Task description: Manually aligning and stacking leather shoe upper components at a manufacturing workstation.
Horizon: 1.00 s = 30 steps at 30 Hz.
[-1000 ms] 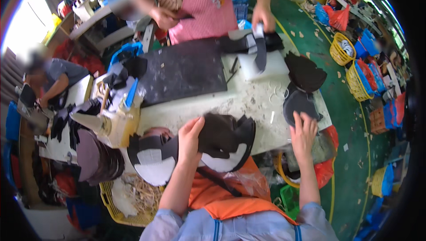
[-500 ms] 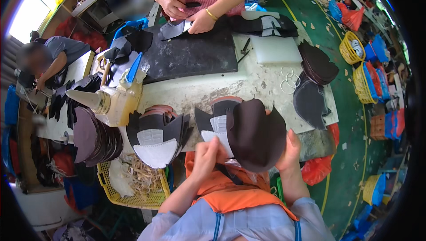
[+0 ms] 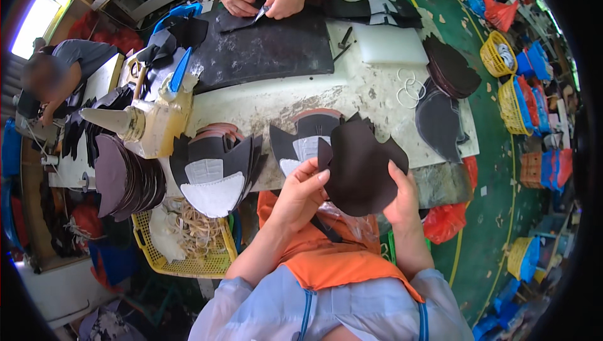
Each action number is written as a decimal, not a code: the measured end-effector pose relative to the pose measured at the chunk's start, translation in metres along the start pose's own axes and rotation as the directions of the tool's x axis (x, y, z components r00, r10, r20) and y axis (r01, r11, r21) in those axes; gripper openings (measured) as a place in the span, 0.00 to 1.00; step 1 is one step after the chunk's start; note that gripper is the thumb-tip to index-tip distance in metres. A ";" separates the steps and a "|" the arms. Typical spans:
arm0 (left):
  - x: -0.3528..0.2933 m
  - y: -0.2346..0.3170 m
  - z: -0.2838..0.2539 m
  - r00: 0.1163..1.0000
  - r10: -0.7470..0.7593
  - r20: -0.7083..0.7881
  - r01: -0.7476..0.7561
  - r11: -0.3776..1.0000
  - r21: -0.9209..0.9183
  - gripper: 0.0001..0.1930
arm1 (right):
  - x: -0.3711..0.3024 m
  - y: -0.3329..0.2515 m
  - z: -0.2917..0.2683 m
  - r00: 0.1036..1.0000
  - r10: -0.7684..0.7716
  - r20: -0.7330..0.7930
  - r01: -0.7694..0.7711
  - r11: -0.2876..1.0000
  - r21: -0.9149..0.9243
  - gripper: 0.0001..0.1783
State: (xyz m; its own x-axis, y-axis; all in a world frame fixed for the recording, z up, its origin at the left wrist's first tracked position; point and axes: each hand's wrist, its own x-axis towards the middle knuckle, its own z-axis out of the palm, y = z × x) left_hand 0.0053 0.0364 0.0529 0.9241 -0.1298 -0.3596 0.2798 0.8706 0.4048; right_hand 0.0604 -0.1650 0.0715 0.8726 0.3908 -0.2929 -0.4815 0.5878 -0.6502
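Between my two hands is a dark brown shoe-upper piece (image 3: 363, 171), held up over the table's near edge. My left hand (image 3: 298, 195) pinches its left edge between thumb and fingers. The right edge is in my right hand (image 3: 402, 195), its thumb in front and its fingers mostly hidden behind. Just beyond the piece lie black shoe uppers (image 3: 306, 146) with white and grey patches, partly covered by it. To the left sits another pile of black uppers (image 3: 210, 191) with a white toe patch on top. A stack of dark brown pieces (image 3: 130, 181) stands farther left.
A glue bottle (image 3: 154, 124) with a pale nozzle stands left on the white table (image 3: 276, 103). Across it, a co-worker's hands (image 3: 260, 0) handle a black piece over a dark mat (image 3: 264, 46). A yellow basket (image 3: 182, 264) of strips is below; a hammer (image 3: 345, 38) lies beyond.
My left hand has moved up from beside the white-patched upper onto the brown piece's left edge. The brown piece has turned a little. Across the table, the co-worker's piece is now folded over.
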 end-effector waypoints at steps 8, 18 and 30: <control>-0.034 0.002 -0.012 0.844 0.474 -0.250 -0.324 0.823 0.467 0.02 | -0.007 0.017 -0.023 0.968 -0.245 -0.045 0.140 0.686 -0.714 0.11; 0.016 0.043 -0.037 0.621 0.784 0.006 0.149 -0.125 0.981 0.11 | 0.038 0.039 -0.009 0.907 -0.383 0.176 0.238 0.120 -0.964 0.10; 0.027 0.029 -0.030 0.596 0.794 0.121 0.168 -0.270 0.948 0.10 | 0.056 0.039 -0.019 0.948 -0.317 0.004 0.058 0.162 -0.985 0.16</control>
State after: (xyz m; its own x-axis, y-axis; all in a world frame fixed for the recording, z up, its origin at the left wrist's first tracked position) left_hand 0.0309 0.0726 0.0300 0.8046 0.5561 0.2082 0.3262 -0.7070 0.6275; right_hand 0.0919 -0.1339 0.0168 0.9800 0.1868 -0.0685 0.0536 -0.5795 -0.8132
